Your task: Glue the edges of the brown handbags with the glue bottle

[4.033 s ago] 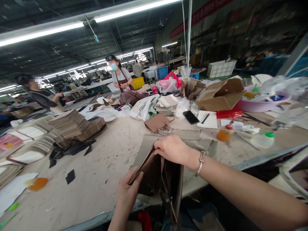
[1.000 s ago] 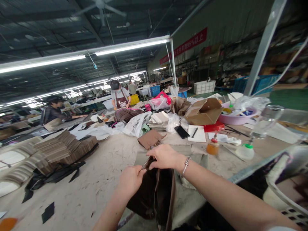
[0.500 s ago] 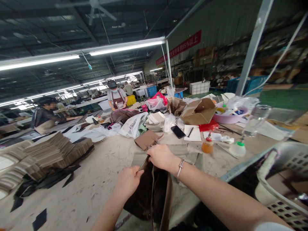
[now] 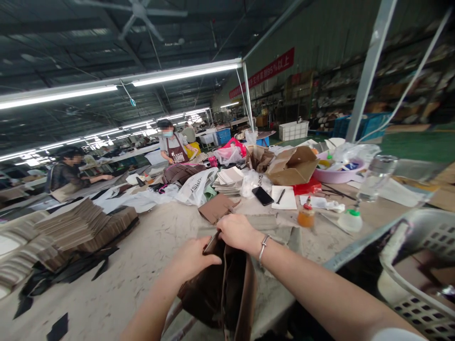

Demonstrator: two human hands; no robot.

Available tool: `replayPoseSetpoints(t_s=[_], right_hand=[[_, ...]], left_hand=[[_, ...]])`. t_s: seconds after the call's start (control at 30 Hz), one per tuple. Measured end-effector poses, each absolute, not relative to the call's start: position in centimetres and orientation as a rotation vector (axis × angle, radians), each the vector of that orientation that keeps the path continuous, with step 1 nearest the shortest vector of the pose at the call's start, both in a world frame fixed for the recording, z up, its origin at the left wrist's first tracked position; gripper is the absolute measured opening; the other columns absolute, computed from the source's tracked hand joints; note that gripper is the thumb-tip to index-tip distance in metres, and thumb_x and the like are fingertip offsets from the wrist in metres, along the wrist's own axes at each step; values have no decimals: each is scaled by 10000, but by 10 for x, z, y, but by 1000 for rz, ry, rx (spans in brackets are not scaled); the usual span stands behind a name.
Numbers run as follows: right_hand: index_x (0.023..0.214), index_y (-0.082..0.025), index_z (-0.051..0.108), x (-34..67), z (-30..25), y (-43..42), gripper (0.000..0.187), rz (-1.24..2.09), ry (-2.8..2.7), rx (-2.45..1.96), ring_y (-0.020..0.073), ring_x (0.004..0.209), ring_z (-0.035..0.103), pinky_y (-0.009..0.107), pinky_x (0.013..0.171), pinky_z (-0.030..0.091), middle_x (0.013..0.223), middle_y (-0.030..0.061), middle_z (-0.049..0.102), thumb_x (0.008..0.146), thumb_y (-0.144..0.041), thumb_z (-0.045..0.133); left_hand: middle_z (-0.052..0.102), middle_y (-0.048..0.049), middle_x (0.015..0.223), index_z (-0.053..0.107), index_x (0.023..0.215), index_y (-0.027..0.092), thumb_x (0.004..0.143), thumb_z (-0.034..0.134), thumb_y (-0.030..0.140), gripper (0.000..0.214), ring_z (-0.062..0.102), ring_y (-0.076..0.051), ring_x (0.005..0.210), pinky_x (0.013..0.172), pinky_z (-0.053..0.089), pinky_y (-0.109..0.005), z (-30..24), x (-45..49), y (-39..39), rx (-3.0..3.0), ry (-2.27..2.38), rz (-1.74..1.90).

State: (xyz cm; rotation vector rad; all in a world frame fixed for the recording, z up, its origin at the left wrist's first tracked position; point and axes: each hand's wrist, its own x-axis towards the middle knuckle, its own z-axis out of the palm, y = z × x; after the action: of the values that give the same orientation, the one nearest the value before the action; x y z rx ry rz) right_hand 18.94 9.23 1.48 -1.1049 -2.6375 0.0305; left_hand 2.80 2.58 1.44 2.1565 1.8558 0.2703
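Observation:
A dark brown bag (image 4: pixel 239 289), its mouth open toward me, stands at the front edge of the worktable. My right hand (image 4: pixel 239 232) is closed on the bag's far top end, with the fingertips pinching the rim. On the left side of the rim is my left hand (image 4: pixel 194 258); its thumb reaches over the opening and its fingers lie along the outer side, partly hidden. Just beyond my right hand lies a flat brown leather piece (image 4: pixel 215 208). A grey cloth (image 4: pixel 263 221) is spread partly beneath the bag.
Stacked brown panels (image 4: pixel 76 222) and black scraps (image 4: pixel 59 327) lie on the left. A phone (image 4: pixel 263 195), a pen (image 4: pixel 280 196), an orange glue bottle (image 4: pixel 306 217) and a green-capped bottle (image 4: pixel 350 220) are to the right. A white basket (image 4: pixel 408 284) stands beside the table. Two co-workers are across it.
My left hand has shifted slightly up and forward along the rim, and its thumb now stretches over the opening. My right hand keeps its hold at the far end.

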Motion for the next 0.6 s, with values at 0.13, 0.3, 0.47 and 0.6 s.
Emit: replayPoseSetpoints(t_s=[0.13, 0.3, 0.47, 0.6], right_hand=[[846, -164, 708, 191, 12, 96, 181, 62, -2610, -1107, 229, 856, 653, 282, 687, 464, 882, 106, 708, 797, -264, 565], [1152, -202, 612, 213, 8, 98, 532, 540, -2347, -887, 135, 704, 599, 220, 626, 447, 827, 3, 659, 681, -411, 743], [1108, -162, 636, 248, -11, 84, 364, 798, -1764, -932, 115, 597, 497, 240, 582, 428, 701, -8, 557, 790, -339, 633], [1043, -162, 666, 264, -43, 60, 300, 829, -1701, -977, 129, 596, 497, 260, 577, 433, 674, -5, 544, 787, -312, 620]], left_hand=[[699, -64, 733, 657, 721, 196, 797, 532, 232, 150, 630, -220, 700, 599, 357, -276, 7, 38, 44, 2290, 2014, 274], [712, -79, 762, 674, 802, 185, 867, 419, 196, 264, 655, -211, 732, 625, 390, -274, -6, 37, 48, 2248, 2090, 249], [728, -79, 889, 674, 981, 195, 876, 436, 230, 263, 662, -223, 820, 708, 437, -290, -5, 35, 45, 2241, 2060, 312], [707, -42, 1072, 595, 1182, 245, 811, 548, 240, 374, 647, -223, 955, 812, 445, -292, -3, 39, 48, 2273, 1935, 458]])
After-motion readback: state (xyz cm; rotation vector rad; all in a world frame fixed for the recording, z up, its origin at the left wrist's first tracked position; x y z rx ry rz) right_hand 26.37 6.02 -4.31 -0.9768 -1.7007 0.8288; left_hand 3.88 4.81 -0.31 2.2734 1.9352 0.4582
